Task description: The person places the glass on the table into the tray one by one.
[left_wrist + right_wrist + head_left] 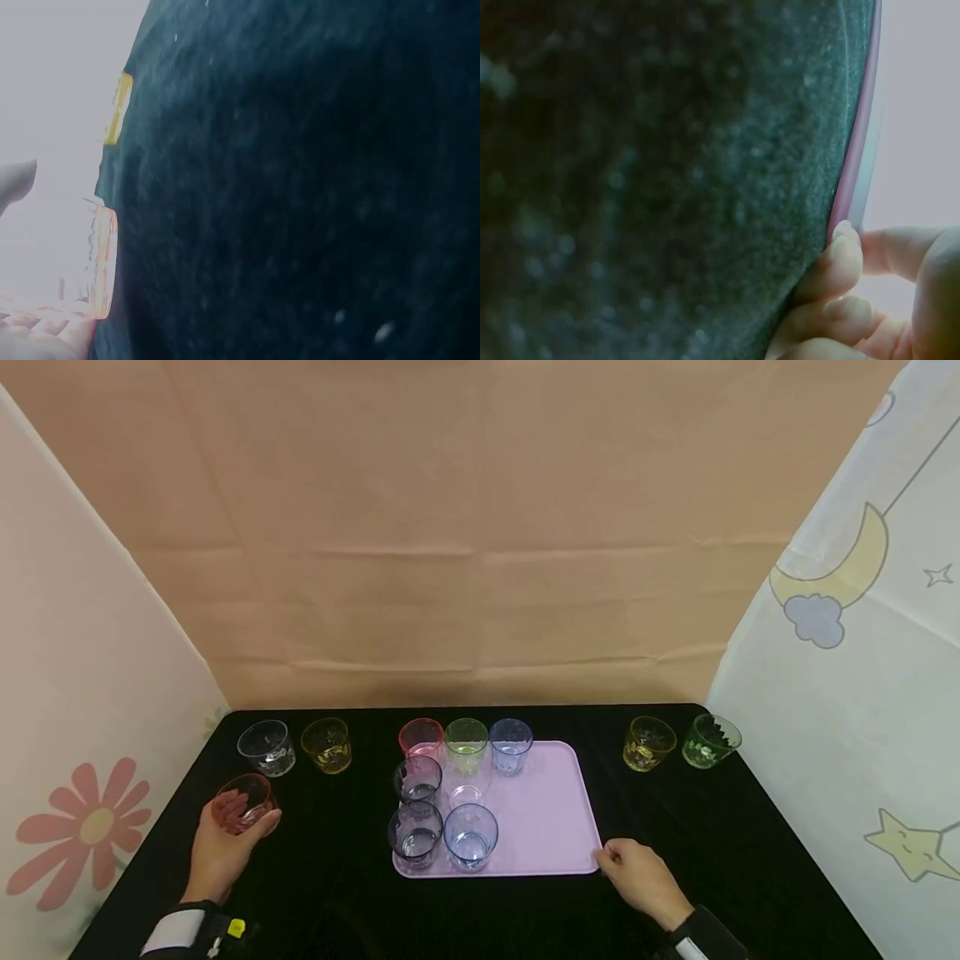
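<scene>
My left hand (217, 852) holds a red glass (258, 787) at the left of the table, thumb on the near side and fingers showing through the glass. In the left wrist view, the red glass (103, 262) shows its base end, with the fingers (52, 334) along it. My right hand (641, 877) pinches the near right corner of a pink tray (555, 827); the right wrist view shows thumb and forefinger at the tray's edge (855, 165). On the tray's left and back stand a red glass (422, 739), green glass (467, 739), blue glass (512, 747), dark grey glasses (416, 835) and a pale blue glass (471, 839).
A clear glass (268, 748) and a yellow glass (327, 747) stand at the back left of the black table (337, 893). Another yellow glass (648, 743) and a green glass (710, 742) stand at the back right. Patterned sheets hang on both sides, brown paper behind.
</scene>
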{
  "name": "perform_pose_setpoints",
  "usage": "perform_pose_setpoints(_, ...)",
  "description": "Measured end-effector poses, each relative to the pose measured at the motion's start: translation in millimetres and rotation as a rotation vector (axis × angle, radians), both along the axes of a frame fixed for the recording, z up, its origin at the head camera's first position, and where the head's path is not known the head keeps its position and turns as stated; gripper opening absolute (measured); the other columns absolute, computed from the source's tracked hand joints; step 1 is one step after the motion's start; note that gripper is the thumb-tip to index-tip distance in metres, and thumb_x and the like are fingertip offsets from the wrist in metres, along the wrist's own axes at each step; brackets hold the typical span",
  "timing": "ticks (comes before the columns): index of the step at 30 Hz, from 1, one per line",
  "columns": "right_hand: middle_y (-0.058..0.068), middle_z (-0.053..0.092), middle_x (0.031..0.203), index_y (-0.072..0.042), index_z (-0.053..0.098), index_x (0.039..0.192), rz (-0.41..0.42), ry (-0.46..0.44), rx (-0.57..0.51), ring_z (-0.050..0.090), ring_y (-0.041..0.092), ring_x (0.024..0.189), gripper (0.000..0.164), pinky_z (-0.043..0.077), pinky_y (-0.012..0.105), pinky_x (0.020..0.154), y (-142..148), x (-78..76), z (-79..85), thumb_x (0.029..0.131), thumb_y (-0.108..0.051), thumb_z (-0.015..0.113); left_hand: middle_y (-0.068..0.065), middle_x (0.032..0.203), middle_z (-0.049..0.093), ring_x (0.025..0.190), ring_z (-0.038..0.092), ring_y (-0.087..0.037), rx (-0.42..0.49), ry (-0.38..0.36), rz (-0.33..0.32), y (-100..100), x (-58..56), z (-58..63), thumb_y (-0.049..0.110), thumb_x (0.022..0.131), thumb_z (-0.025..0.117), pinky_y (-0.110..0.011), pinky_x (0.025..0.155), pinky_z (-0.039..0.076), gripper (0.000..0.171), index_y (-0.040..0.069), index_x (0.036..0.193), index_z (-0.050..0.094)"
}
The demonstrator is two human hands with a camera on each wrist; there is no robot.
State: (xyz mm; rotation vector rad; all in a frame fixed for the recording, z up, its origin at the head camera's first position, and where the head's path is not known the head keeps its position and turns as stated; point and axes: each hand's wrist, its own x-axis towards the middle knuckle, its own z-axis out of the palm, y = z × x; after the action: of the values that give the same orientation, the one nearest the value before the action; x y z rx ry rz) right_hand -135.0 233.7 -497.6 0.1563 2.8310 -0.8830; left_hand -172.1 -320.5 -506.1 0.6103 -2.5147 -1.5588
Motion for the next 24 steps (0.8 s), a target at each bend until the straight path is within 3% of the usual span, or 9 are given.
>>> perform_pose_setpoints(3, -0.003, 0.041, 0.058, -0.012, 0.049, 0.065, 0.001, -0.002, -0.001, 0.038, 0.013, 0.051, 0.036, 0.028, 0.026, 0.049, 0, 0.4, 0.0, 0.098, -0.018, 0.062, -0.029, 0.152, 0.039, 0.139, 0.039, -0.04, -0.016, 0.015, -0.032, 4, 2.1, 3.2, 0.031, 0.091, 0.078, -0.004, 0.085, 0.036, 0.092, -0.003, 0.154, 0.021)
perform_pose_setpoints(6, -0.003, 0.041, 0.058, -0.012, 0.049, 0.065, -0.001, -0.006, 0.001, 0.039, 0.013, 0.051, 0.036, 0.028, 0.026, 0.049, 1, 0.6, 0.2, 0.098, -0.017, 0.062, -0.029, 0.152, 0.04, 0.137, 0.041, -0.04, -0.044, 0.016, -0.077, 8, 4.2, 9.3, 0.035, 0.09, 0.079, -0.002, 0.077, 0.033, 0.095, -0.004, 0.155, 0.021)
perform_pose_setpoints(12, -0.003, 0.043, 0.058, -0.012, 0.05, 0.065, 0.005, -0.003, 0.002, 0.04, 0.013, 0.051, 0.035, 0.029, 0.027, 0.049, 1, -0.1, 0.6, 0.098, -0.017, 0.062, -0.029, 0.15, 0.042, 0.135, 0.045, -0.042, -0.078, 0.009, -0.208, 22, 14.7, 27.8, 0.039, 0.09, 0.078, -0.001, 0.077, 0.034, 0.095, -0.005, 0.154, 0.022)
perform_pose_setpoints(20, -0.003, 0.042, 0.058, -0.013, 0.049, 0.065, 0.007, 0.009, -0.003, 0.039, 0.013, 0.051, 0.035, 0.028, 0.027, 0.049, 1, 0.1, 0.9, 0.097, -0.017, 0.062, -0.029, 0.143, 0.052, 0.131, 0.05, -0.043, -0.09, 0.114, -0.353, 56, 36.4, 51.1, 0.022, 0.09, 0.08, -0.003, 0.084, 0.04, 0.08, -0.006, 0.147, 0.033)
perform_pose_setpoints(24, -0.003, 0.041, 0.058, -0.012, 0.049, 0.065, 0.006, 0.007, -0.007, 0.039, 0.013, 0.051, 0.035, 0.028, 0.026, 0.049, 1, 0.5, 0.9, 0.097, -0.017, 0.062, -0.025, 0.141, 0.056, 0.129, 0.054, -0.04, -0.127, 0.134, -0.382, 76, 48.0, 67.7, 0.023, 0.087, 0.083, -0.003, 0.087, 0.039, 0.079, -0.003, 0.145, 0.038)
